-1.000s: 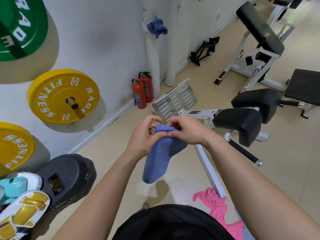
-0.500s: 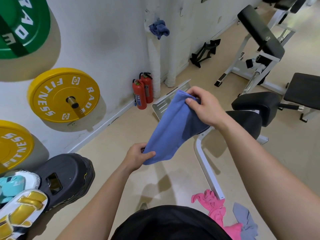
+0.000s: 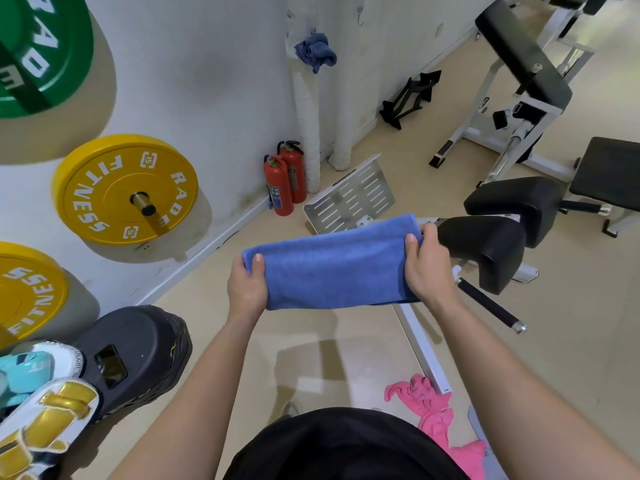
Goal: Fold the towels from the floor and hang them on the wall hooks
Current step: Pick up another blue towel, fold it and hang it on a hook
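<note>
A blue towel [image 3: 332,263] is stretched flat and level in the air in front of me, folded into a long band. My left hand [image 3: 246,287] grips its left end, thumb on top. Its right end is held by my right hand [image 3: 424,268], thumb on top as well. Another blue towel [image 3: 316,51] hangs bunched on a hook high on the white wall. On the floor at lower right lies a crumpled pink towel [image 3: 434,415], with a bit of grey cloth [image 3: 479,426] beside it.
Yellow weight plates [image 3: 126,190] and a green one [image 3: 41,53] hang on the left wall. Two red fire extinguishers [image 3: 284,181] stand in the corner. A black-padded gym machine [image 3: 498,237] is at right, a black weight block [image 3: 131,355] and boxing gloves [image 3: 38,410] at lower left.
The towel went from hanging bunched in both hands, to slanting between raised right and lowered left hand, to spread level. My hands have moved apart.
</note>
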The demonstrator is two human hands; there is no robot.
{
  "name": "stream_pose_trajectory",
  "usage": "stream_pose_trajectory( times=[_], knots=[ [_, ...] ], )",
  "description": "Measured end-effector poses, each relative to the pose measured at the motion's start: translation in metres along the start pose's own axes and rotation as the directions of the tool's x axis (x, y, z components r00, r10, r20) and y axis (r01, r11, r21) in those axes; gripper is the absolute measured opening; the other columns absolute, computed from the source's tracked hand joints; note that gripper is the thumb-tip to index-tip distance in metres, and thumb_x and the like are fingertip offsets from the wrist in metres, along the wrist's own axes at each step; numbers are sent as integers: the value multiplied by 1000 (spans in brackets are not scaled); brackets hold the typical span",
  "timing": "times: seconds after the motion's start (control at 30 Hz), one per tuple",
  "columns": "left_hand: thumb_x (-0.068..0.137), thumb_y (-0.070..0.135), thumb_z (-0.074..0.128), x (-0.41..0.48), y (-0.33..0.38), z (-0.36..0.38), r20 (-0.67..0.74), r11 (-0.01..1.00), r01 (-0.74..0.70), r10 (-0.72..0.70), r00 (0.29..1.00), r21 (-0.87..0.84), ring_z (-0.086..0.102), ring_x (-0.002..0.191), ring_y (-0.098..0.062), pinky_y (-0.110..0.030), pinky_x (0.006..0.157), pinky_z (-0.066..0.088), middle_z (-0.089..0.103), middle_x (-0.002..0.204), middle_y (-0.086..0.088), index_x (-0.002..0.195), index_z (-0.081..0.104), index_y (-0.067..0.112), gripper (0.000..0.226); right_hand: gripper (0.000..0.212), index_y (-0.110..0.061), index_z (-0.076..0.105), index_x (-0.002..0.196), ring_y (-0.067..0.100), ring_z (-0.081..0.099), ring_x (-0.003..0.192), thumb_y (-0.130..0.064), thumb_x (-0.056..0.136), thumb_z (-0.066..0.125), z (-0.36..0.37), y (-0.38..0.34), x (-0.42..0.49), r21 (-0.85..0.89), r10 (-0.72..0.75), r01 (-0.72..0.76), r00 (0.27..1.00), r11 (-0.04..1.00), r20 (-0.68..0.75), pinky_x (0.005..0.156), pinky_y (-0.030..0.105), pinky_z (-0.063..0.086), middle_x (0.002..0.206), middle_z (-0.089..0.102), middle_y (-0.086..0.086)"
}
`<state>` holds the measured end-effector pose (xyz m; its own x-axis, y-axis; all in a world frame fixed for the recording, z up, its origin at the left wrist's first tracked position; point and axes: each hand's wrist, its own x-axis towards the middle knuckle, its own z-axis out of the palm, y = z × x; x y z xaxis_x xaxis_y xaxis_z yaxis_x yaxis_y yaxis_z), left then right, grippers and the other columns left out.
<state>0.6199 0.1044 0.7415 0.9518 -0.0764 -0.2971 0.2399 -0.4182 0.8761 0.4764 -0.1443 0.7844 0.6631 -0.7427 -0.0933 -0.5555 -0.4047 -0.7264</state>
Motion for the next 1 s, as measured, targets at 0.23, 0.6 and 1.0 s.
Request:
stream_pose_trajectory(
  times=[0.23,0.6,1.0],
  knots=[
    [101,49,38,9,-5,-6,-86,892,-169,224,971,419,58,79,-30,-44,71,51,63,86,-5,100,48,18,32,19,-16,35,99,34,51,76,-34,105,31,9,13,-11,-54,59,-63,996,997,-65,63,40,37,85,56,9],
    [97,32,55,-27,3,35,25,972,-220,218,976,81,34,55,-11,-22,51,30,41,62,0,72,45,3,40,9,-14,59,92,10,55,69,-22,97,56,41,3,-39,302,103,-111,994,947,40,57,10,38,79,59,-7],
    [97,29,58,-65,3,67,205,976,-214,219,954,-48,56,56,-17,-32,59,49,67,66,-1,76,68,19,26,9,-35,58,84,32,68,74,-35,81,67,69,-12,-68,398,-14,-100,962,912,273,66,52,59,79,58,-7]
  ],
)
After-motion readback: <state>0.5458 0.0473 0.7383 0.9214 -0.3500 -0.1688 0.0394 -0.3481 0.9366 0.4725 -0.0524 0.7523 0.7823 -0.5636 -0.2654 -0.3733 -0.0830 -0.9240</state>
